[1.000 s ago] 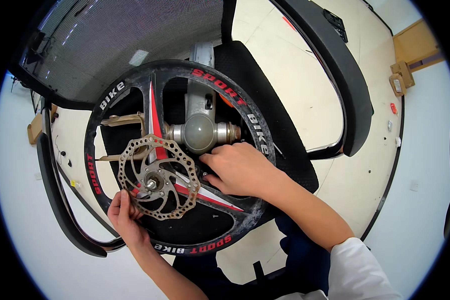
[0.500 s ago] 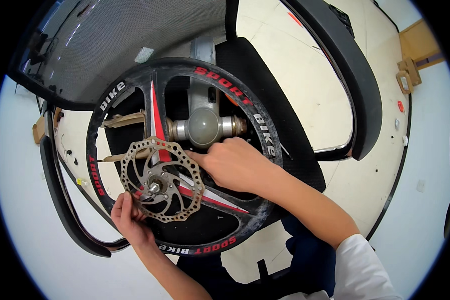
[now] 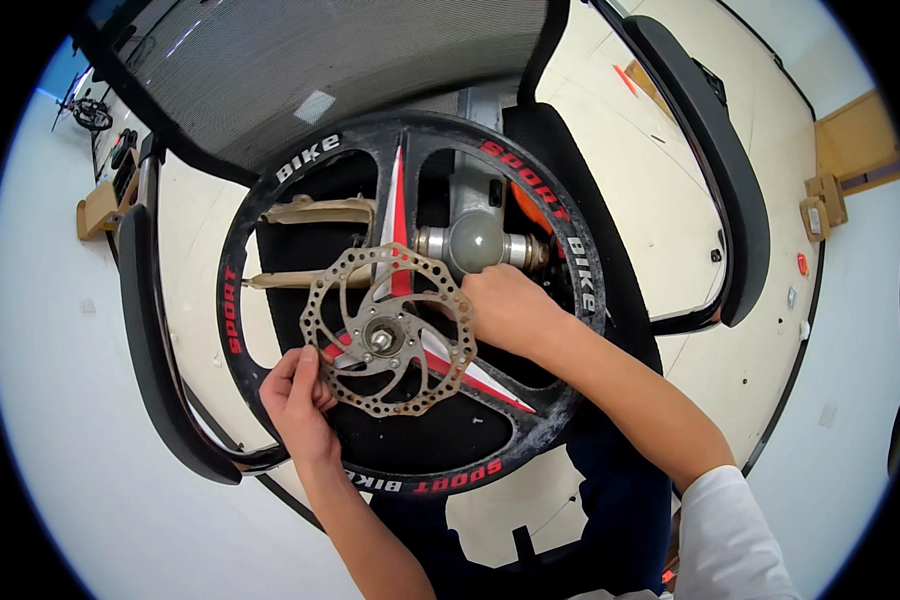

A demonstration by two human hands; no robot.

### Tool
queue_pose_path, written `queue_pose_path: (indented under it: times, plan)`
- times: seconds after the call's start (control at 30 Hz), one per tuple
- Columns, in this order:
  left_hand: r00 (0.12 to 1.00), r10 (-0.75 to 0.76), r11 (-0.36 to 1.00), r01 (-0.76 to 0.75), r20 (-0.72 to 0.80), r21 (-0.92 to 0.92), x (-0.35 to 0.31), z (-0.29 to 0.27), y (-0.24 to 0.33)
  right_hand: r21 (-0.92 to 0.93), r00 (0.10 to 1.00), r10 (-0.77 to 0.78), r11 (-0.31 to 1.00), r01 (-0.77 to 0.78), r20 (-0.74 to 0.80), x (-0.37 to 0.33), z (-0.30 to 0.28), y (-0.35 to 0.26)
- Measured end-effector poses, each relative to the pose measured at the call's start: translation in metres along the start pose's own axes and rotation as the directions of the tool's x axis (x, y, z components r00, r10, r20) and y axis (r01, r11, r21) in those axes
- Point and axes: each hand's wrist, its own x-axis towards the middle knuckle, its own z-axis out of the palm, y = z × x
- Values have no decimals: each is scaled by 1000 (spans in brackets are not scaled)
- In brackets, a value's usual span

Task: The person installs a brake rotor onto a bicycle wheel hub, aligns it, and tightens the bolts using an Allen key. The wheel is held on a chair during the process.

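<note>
A silver brake rotor point(image 3: 399, 399) with holes round its rim and rust spots lies over the middle of a black bicycle wheel point(image 3: 249, 207) with red-and-white spokes. A threaded axle end point(image 3: 381, 341) stands up in the rotor's centre. My left hand point(image 3: 303, 405) pinches the rotor's lower-left rim, thumb on top and fingers curled below. At the opposite rim, my right hand point(image 3: 510, 310) is closed, its fingertips passing behind the rotor and partly hidden. Behind the wheel are a grey frame part with a round joint point(image 3: 476, 242) and tan fork-like arms point(image 3: 320, 209).
The wheel rests on a black chair seat point(image 3: 610, 290) with a mesh backrest point(image 3: 370, 60). Curved armrests stand left point(image 3: 162, 370) and right point(image 3: 705, 150). Cardboard boxes point(image 3: 98, 210) sit on the floor at left, others point(image 3: 823, 203) at far right. A bicycle point(image 3: 90, 113) is far left.
The view has shifted, so wheel and rotor sit further right in the picture. My right fingers now reach further behind the rotor's rim. My left hand keeps its pinch.
</note>
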Motion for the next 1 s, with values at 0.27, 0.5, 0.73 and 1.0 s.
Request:
queue_pose_path:
  times: [0.27, 0.5, 0.73, 1.0]
  plan:
    - [999, -32, 999, 32, 43, -7, 1, 8, 5, -164, 994, -96, 983, 86, -55, -10, 12, 17]
    - [999, -18, 1000, 18, 51, 2, -2, 3, 5, 135, 960, 241, 966, -222, -145, -86, -63, -47]
    - [996, 64, 980, -50, -66, 195, -2, 3, 8, 1, 999, -33, 999, 33, 42, -101, -4, -105]
    - [976, 204, 912, -163, 73, -375, -24, 2, 45, 445, 990, 131, 890, -99, -43, -81, -42, -125]
